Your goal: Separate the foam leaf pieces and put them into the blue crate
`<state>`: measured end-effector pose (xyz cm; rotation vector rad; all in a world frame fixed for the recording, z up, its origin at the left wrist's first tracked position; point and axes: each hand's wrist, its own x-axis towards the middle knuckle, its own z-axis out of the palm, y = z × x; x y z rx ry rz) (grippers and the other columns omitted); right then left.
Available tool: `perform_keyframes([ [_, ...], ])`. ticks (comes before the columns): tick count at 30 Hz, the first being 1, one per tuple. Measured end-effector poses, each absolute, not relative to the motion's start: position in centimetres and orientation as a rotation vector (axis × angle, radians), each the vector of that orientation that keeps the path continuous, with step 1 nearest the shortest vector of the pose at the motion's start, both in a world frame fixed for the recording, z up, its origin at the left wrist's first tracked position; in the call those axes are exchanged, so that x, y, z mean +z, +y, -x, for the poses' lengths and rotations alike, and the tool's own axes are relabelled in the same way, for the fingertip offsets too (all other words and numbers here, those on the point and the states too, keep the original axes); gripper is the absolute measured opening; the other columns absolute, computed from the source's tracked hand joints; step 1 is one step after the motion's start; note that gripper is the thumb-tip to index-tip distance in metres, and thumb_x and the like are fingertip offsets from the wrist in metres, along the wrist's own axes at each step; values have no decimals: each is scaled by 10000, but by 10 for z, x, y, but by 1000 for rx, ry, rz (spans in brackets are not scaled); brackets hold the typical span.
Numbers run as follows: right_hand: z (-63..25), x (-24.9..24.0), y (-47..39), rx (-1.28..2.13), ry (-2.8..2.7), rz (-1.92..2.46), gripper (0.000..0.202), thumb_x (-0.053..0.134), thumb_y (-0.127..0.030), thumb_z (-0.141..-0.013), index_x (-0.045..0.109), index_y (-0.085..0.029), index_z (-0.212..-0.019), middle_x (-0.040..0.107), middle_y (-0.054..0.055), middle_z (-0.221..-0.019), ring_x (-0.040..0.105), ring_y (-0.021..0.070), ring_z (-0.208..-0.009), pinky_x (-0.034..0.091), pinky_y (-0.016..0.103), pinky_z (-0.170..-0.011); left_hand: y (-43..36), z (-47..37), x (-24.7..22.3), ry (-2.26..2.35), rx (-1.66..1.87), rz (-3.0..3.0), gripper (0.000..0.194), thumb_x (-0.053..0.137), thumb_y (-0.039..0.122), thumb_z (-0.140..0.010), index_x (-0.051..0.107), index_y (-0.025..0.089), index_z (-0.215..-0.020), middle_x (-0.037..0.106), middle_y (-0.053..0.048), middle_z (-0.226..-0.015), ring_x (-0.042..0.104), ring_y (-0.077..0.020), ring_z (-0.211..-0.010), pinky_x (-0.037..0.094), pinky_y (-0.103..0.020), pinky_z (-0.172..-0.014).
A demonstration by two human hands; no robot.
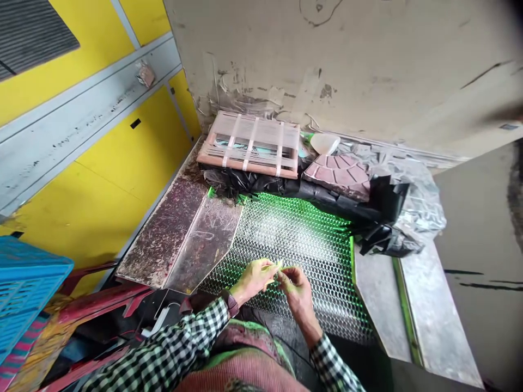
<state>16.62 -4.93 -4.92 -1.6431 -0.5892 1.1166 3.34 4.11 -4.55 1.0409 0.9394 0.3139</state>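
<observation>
Over a metal mesh belt (pixel 281 239) lit green and white, my two hands meet at the fingertips. My left hand (pixel 254 279) is closed in a pinch, with a band around its wrist. Beside it on the right, my right hand (pixel 297 291) also pinches, its thumb and fingers together. Between the fingertips shows a small pale piece (pixel 279 265), too small to name. Both hands appear raised above the mesh near its front edge.
Black plastic wrapping (pixel 327 196) runs along the mesh's far edge. Above it lie a taped wooden frame (pixel 249 144) and a pinkish patterned slab (pixel 339 175). Metal side plates (pixel 204 239) flank the mesh. A blue crate (pixel 28 288) stands left, before yellow panels (pixel 110 163).
</observation>
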Motion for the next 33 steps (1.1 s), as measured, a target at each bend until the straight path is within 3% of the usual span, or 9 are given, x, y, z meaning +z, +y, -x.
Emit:
perform_keyframes([
  [5, -172, -48, -45, 1162, -498, 1601, 479, 852, -634, -717, 652, -211, -820, 650, 25, -793, 613, 188, -700, 558, 320, -610, 44, -38, -40, 954, 294, -1086, 415, 642, 580, -864, 631, 170, -799, 549, 39, -649, 437, -73, -447, 322, -224, -426],
  [9, -173, -46, -42, 1173, -400, 1576, 481, 873, -557, -713, 636, -225, -969, 652, 12, -836, 634, 183, -716, 537, 282, -565, 46, -41, -37, 963, 278, -1119, 350, 607, 518, -875, 652, 175, -828, 542, 41, -636, 440, -88, -449, 330, -233, -439],
  [18, -201, -56, -43, 1152, -549, 1912, 459, 691, -638, -833, 615, -218, -1000, 677, 33, -825, 602, 185, -601, 452, 288, -471, 50, -44, -49, 1326, 98, -1612, 232, 630, 327, -886, 675, 206, -694, 641, -5, -630, 535, -151, -576, 247, -258, -529],
  [21, -213, -51, -46, 970, -715, 2153, 474, 594, -665, -898, 622, -221, -1062, 683, 30, -799, 586, 194, -569, 436, 309, -488, 55, -37, -50, 1347, 138, -1558, 248, 599, 398, -939, 695, 213, -804, 657, -2, -670, 568, -148, -564, 253, -245, -508],
  [24, -215, -41, -49, 801, -835, 2237, 467, 563, -630, -915, 628, -208, -1102, 720, 70, -890, 633, 232, -656, 465, 335, -536, 59, -27, -46, 1305, 202, -1420, 364, 519, 536, -980, 663, 207, -921, 660, 2, -726, 582, -135, -507, 295, -234, -469],
  [28, -189, -22, -48, 1119, -1087, 1855, 391, 556, -545, -981, 650, -211, -1162, 735, 87, -1021, 689, 239, -860, 543, 357, -726, 55, -27, -42, 1201, 248, -1270, 497, 388, 626, -1005, 628, 193, -959, 643, -7, -745, 543, -121, -461, 372, -249, -442],
  [31, -164, -16, -43, 1124, -1246, 1675, 281, 571, -454, -1004, 674, -217, -1115, 735, 67, -1004, 686, 218, -880, 523, 342, -805, 46, -35, -43, 1114, 314, -1109, 521, 405, 667, -988, 616, 193, -949, 668, -28, -812, 532, -107, -480, 381, -242, -428],
  [33, -156, -20, -43, 1085, -1190, 1676, 260, 562, -445, -1010, 673, -211, -1033, 735, 60, -941, 676, 205, -821, 513, 323, -775, 42, -36, -45, 1079, 340, -1021, 518, 464, 689, -961, 607, 192, -932, 656, -13, -794, 495, -87, -451, 354, -233, -411],
])
